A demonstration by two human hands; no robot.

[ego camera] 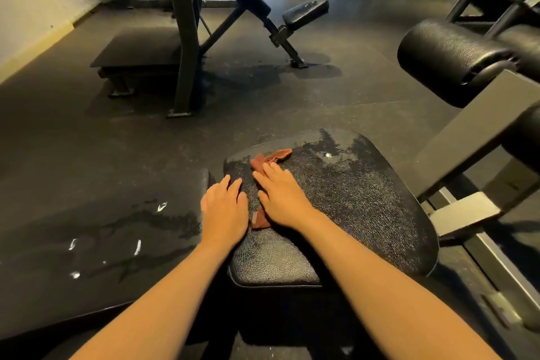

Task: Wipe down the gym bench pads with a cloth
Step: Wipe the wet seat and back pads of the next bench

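A rust-brown cloth strip [274, 155] points away along the damp black pebbled bench pad [350, 207], pressed under the flat right hand [282, 199], flat left hand [223, 209] beside it, above dark gym flooring [117, 140].

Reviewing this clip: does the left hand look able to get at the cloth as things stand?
Probably yes. The left hand lies flat on the pad beside the cloth, whose near end shows between the hands; only the right hand presses on its middle.

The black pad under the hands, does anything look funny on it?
Yes. The pad looks blotchy with wet-looking streaks near its far edge, and the reddish cloth lies twisted under the right hand.
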